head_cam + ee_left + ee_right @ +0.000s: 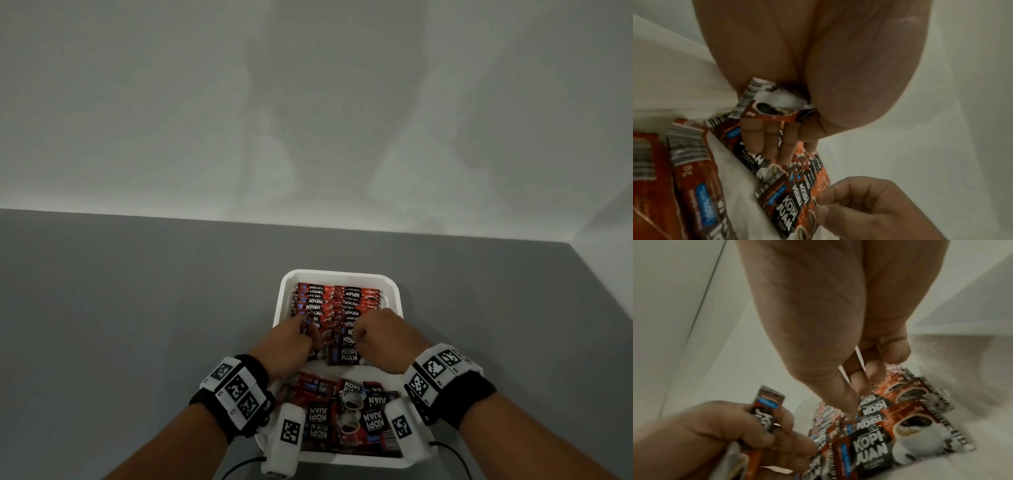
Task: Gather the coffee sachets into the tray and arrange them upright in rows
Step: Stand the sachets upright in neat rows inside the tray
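The white tray [337, 274] holds red-and-black coffee sachets [337, 301] standing upright in rows. Both hands are at the near end of those rows. My left hand [306, 332] grips a small bunch of sachets [766, 100] in its curled fingers [764, 138]; one sachet [766, 408] sticks up from that fist in the right wrist view. My right hand [359, 334] pinches the top of a sachet in the front of the row [871, 449], thumb and fingers curled. More loose sachets [346, 418] lie flat in a pile close to me, between my wrists.
The loose pile lies in a second white container [342, 460] just in front of the tray. Both stand on a grey table [137, 325] against a pale wall. Cables [239, 467] trail from the wrist cameras at the near edge.
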`<state>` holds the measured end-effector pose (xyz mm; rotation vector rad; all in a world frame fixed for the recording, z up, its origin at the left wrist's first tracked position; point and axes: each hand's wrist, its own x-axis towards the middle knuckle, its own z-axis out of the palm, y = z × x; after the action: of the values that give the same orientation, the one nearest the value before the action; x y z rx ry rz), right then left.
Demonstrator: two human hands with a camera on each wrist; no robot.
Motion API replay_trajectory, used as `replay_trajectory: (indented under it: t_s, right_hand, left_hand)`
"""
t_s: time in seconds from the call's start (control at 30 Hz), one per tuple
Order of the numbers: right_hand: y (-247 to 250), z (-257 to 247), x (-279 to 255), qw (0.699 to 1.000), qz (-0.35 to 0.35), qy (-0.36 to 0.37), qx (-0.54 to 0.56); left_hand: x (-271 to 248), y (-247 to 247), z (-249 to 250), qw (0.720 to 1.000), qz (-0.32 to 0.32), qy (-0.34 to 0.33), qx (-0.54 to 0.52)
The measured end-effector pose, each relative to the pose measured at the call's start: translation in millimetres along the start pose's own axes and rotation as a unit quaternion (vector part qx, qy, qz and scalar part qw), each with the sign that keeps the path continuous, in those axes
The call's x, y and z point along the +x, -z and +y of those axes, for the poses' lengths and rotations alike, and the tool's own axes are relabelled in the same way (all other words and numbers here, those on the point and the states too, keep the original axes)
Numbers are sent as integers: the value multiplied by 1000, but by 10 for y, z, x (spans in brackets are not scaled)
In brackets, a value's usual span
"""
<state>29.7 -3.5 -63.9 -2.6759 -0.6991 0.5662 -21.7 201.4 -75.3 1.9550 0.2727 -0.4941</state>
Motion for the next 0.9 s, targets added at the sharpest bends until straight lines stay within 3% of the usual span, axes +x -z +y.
replay_trajectory:
  t_s: [0.13,0.23,0.57,0.9]
  right_hand:
    - [-36,-34,-161,992,-112,49,14]
    - [-83,0,-202,988,-143,43,-26]
    - [-204,45,-162,981,-140,8,-132]
    - [-244,65,-143,989,-111,-3,-98]
  left_hand:
    - [-30,-34,76,996,-15,-26,80]
    - [-41,-49,90,990,-32,-30,133]
    - [-17,-59,52,981,-24,-36,188]
    - [-18,-96,-10,980,-11,-65,188]
